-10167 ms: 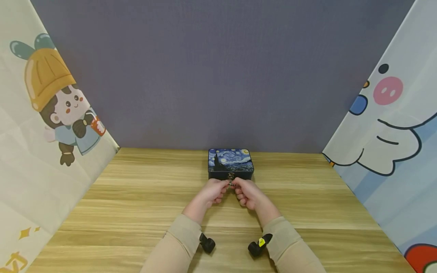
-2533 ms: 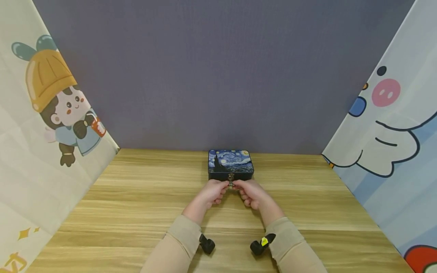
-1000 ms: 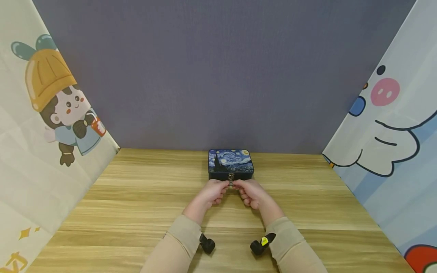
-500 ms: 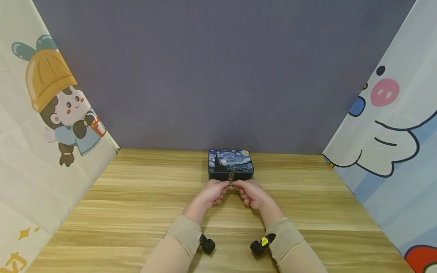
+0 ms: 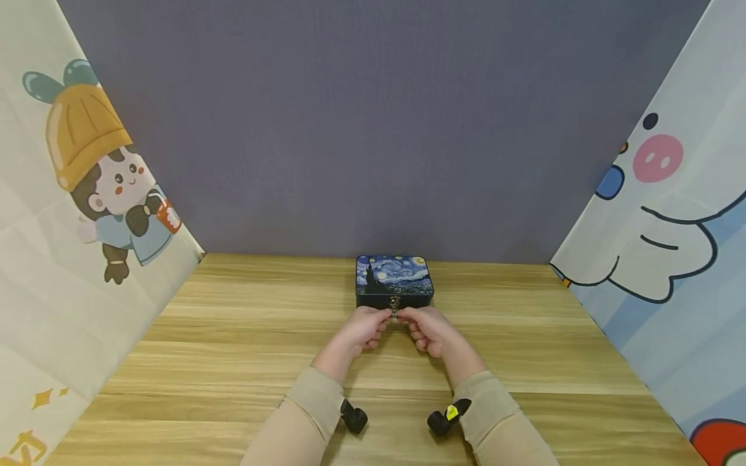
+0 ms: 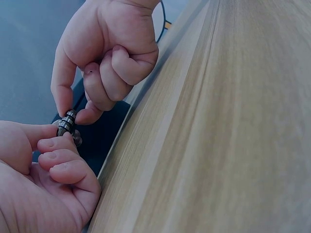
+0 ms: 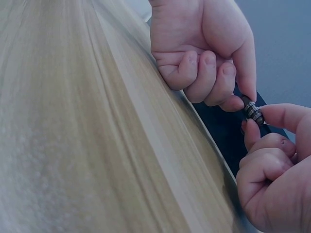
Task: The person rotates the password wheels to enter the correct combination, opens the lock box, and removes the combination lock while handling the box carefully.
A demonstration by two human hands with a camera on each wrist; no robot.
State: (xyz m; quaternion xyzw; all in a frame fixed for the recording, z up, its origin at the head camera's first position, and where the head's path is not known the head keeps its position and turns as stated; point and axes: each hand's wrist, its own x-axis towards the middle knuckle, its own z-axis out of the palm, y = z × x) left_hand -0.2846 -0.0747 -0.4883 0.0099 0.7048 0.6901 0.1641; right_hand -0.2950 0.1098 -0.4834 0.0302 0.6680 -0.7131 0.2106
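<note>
A small dark tin box (image 5: pixel 396 277) with a starry-night picture on its lid stands closed at the back of the table. From the clasp (image 5: pixel 394 301) on its front hangs a small combination padlock (image 6: pixel 68 121) with ridged number dials. My left hand (image 5: pixel 362 327) pinches one end of the padlock between thumb and forefinger, the other fingers curled. Opposite it, my right hand (image 5: pixel 430 331) pinches the other end with thumb and forefinger. In the right wrist view the dials of the padlock (image 7: pixel 253 111) show between both hands' fingertips; the digits are too small to read.
The box stands on a wood-grain table (image 5: pixel 262 375), close to a grey back panel (image 5: pixel 373 129). Cartoon-printed cloths hang at the left (image 5: pixel 35 259) and right (image 5: pixel 688 259). A black wrist camera (image 5: pixel 354 417) sits on each sleeve.
Compared with ten seconds ago, my right hand and forearm sit slightly further right. Over the last couple of seconds both hands have stayed in place on the padlock, and the box has not moved.
</note>
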